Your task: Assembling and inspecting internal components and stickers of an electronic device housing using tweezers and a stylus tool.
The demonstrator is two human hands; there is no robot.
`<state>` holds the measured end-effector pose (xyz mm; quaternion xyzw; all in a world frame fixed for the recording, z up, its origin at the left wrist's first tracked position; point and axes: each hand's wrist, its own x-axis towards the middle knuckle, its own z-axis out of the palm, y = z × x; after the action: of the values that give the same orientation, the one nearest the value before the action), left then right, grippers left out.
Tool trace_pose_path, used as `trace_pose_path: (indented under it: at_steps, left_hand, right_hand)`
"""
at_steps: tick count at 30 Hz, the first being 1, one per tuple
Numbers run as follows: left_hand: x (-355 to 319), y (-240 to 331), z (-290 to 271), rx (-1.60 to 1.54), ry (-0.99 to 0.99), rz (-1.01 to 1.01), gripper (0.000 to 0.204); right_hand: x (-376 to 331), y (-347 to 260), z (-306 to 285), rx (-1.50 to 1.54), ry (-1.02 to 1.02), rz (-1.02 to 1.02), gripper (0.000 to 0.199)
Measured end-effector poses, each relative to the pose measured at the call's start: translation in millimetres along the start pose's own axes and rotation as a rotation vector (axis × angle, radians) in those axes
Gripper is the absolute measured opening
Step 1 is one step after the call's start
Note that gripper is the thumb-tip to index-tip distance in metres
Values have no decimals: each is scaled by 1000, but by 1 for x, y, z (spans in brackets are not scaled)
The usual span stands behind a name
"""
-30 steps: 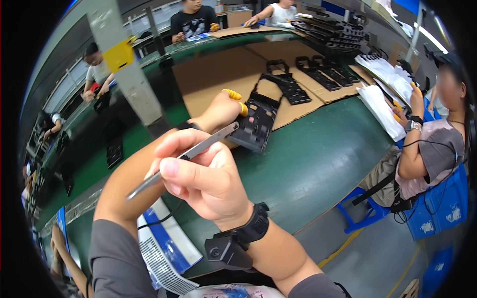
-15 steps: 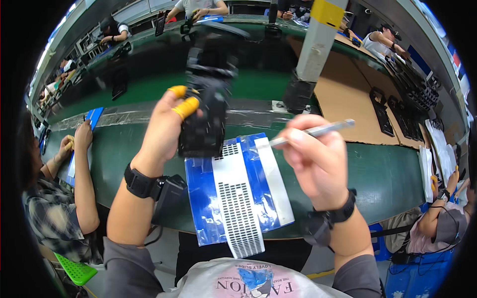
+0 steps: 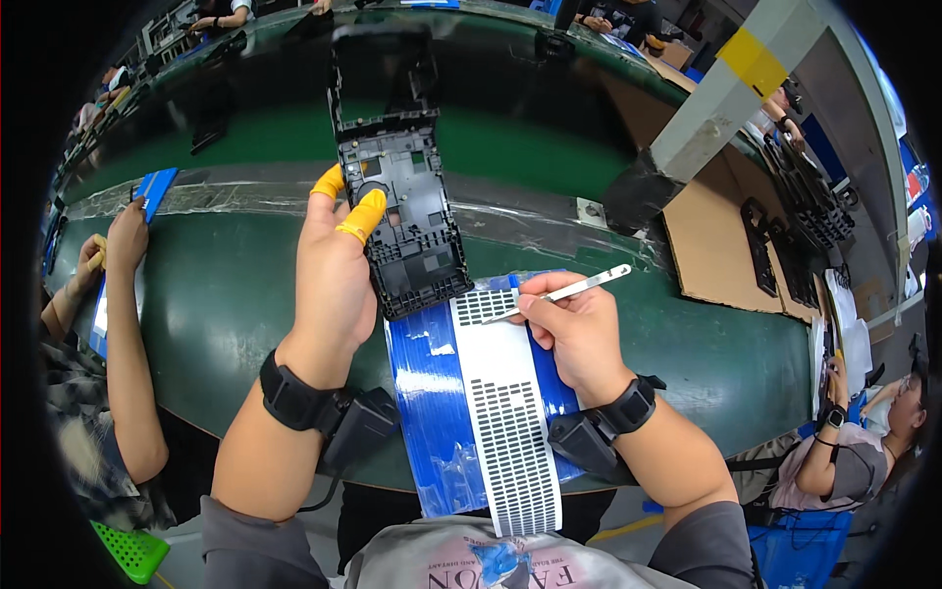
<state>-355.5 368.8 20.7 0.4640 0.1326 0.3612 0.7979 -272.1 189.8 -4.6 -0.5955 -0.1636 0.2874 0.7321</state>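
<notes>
Upper centre: my left fingers (image 3: pixel 363 216) close around black frame (image 3: pixel 417 201) | probably light, stiff; best held by its sides | centre: right fingers (image 3: pixel 546 313) pinch tweezers (image 3: pixel 589 283) over sticker sheet (image 3: pixel 510 442)

Grey pillar (image 3: pixel 704 123) with yellow band (image 3: pixel 751 63), black wrapping (image 3: pixel 643 191) around base. Brown cardboard (image 3: pixel 714 250) lying on green table (image 3: pixel 687 363). Green stool (image 3: pixel 130 553), lower left. Seated person (image 3: pixel 844 466), far right, near blue box (image 3: pixel 805 552).

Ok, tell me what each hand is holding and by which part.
The left hand holds a black plastic frame by its left edge, thumb over its face; the right hand grips metal tweezers around the middle.
</notes>
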Motion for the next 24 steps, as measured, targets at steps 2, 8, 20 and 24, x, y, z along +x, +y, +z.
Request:
trace_pose_path:
  at_steps: [2, 8, 20, 24]
  left_hand:
    - [-1, 0, 0, -12, -4, 14, 25]
    - [-5, 6, 7, -215, -17, 37, 29]
    - [-13, -2, 15, -260, -35, 46, 29]
    - [-32, -12, 20, -346, -225, -324, 31]
  right_hand:
    - [1, 1, -4, -30, -9, 5, 13]
    - [2, 0, 0, -52, 2, -7, 14]
    - [-7, -14, -7, 145, -122, 37, 14]
    - [-30, -37, -9, 125, -105, -145, 16]
